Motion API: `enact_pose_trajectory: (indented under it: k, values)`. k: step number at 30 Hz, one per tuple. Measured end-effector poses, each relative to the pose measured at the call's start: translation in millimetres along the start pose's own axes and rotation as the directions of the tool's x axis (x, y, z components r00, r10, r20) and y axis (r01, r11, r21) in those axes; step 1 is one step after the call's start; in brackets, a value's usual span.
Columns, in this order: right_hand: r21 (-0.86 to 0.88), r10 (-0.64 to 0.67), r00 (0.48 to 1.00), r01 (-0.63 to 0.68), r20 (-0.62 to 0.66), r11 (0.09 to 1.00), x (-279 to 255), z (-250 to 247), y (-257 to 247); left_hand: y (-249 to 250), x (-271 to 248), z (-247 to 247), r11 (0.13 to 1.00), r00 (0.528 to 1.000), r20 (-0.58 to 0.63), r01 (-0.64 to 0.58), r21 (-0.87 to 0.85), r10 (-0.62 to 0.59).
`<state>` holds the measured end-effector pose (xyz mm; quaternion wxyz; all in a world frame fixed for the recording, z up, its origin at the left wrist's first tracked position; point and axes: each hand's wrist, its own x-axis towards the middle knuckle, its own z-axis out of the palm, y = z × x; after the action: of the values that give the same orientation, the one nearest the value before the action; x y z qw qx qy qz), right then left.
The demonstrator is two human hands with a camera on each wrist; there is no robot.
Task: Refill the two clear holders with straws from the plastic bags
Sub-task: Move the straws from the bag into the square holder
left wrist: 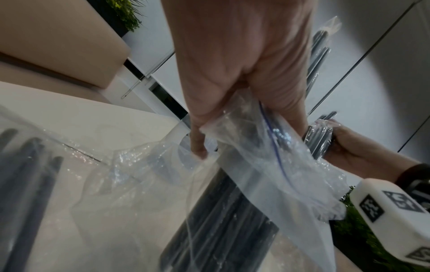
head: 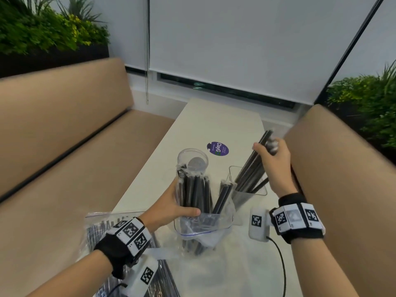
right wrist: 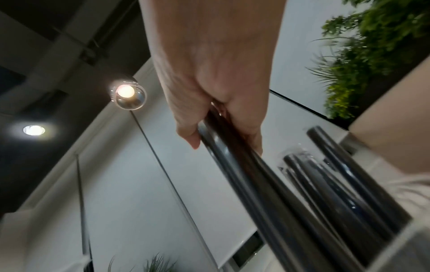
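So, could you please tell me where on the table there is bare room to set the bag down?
Bare tabletop lies beyond the purple sticker, toward the window. The near end is crowded: round holder, square holder, the bag the left hand grips, a second bag.

Probably a café — booth seats [head: 64, 125], planters [head: 53, 28].
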<state>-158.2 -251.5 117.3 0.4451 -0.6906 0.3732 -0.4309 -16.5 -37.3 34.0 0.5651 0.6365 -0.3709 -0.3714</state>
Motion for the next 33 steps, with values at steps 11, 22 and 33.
enact_pose_trajectory:
  k: [11,22,33]
  values:
    - [0.108,-0.150,0.989,0.151,-0.012,0.983,-83.5,-11.4,-18.9,-10.1,9.8,-3.2,0.999,0.999,-0.048,0.012,-0.045,-0.014]
    - [-0.024,0.098,0.900,-0.097,0.425,0.995,-111.2,42.8,42.8,-17.5,6.6,7.5,1.000,0.997,0.073,-0.012,-0.002,0.012]
    - [0.121,0.029,0.961,-0.064,0.275,0.991,-96.3,22.1,30.7,-17.0,9.8,5.1,1.000,0.998,0.061,-0.023,-0.001,0.023]
